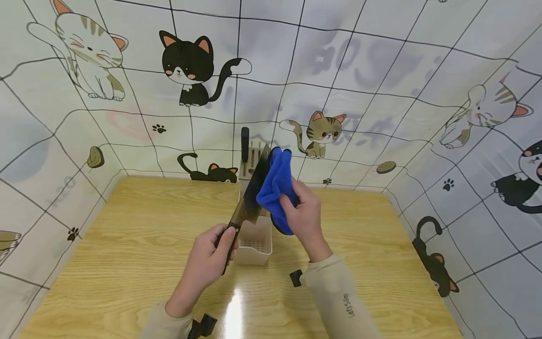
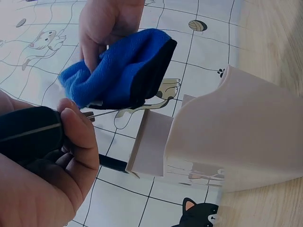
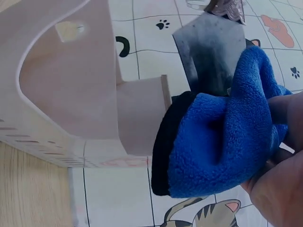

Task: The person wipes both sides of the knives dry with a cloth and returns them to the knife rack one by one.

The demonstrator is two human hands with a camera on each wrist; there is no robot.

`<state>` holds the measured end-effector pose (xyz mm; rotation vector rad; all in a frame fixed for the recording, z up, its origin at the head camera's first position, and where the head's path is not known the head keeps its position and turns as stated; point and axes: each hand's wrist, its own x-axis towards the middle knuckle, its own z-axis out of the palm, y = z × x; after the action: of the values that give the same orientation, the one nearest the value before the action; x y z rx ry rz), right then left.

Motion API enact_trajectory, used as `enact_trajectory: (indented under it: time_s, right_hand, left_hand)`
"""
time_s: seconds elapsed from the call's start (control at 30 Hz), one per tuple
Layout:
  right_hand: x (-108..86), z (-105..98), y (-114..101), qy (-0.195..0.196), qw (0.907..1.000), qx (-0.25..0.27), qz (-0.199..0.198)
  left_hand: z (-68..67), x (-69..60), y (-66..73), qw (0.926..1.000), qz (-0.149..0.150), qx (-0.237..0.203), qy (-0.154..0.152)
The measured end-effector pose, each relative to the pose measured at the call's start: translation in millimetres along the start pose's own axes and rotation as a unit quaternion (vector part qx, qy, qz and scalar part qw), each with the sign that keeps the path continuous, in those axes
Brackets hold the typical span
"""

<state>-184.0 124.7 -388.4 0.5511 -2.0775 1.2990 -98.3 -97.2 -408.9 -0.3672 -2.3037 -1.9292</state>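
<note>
My left hand (image 1: 210, 256) grips the black handle of a broad-bladed kitchen knife (image 1: 252, 190), its blade slanting up and to the right. In the right wrist view the blade (image 3: 215, 52) looks grey and wet or smudged. My right hand (image 1: 306, 214) pinches a blue cloth (image 1: 277, 186) with black edging, held against or close beside the blade's right face. The same cloth (image 2: 123, 71) hangs in folds in the left wrist view. Below both hands stands a pale knife holder (image 1: 254, 256) with a slotted open front compartment; the blade hides part of its rear.
A black-handled utensil (image 1: 244, 146) stands upright in the holder's back section. The holder rests on a wooden table (image 1: 148, 235). Behind it rises a wall covering (image 1: 271, 61) with cat drawings and grid lines. Small black straps (image 1: 296, 278) hang near the wrists.
</note>
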Motion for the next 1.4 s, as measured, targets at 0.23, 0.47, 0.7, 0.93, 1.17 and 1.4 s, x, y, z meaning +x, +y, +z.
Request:
enact_trajectory:
  time_s: [0.23, 0.47, 0.7, 0.93, 1.17, 1.4]
  right_hand:
    - [0.3, 9, -1, -0.033, 0.9978, -0.055, -0.018]
    - [2.1, 16, -3, -0.050, 0.9920, -0.109, -0.039]
    - [3.9, 20, -4, -0.055, 0.9893, -0.130, -0.035]
    - [6.5, 20, -3, -0.055, 0.9891, -0.132, -0.037]
    - [6.6, 21, -1, -0.056, 0.9871, -0.142, -0.049]
    - [3.2, 23, -3, -0.060, 0.9796, -0.173, -0.083]
  left_hand:
    - [0.5, -0.6, -1.5, 0.9999, 0.004, 0.007, -0.011]
    - [-0.4, 0.5, -2.4, 0.9997, 0.009, 0.007, -0.019]
    - [0.9, 5.2, -2.2, 0.9997, 0.006, 0.016, -0.017]
    - [3.1, 14.0, -6.5, 0.9997, 0.009, 0.013, -0.017]
    - [7.0, 22.9, -9.9, 0.9995, 0.017, 0.001, -0.026]
    - [10.3, 29.5, -9.3, 0.9997, -0.016, -0.013, -0.015]
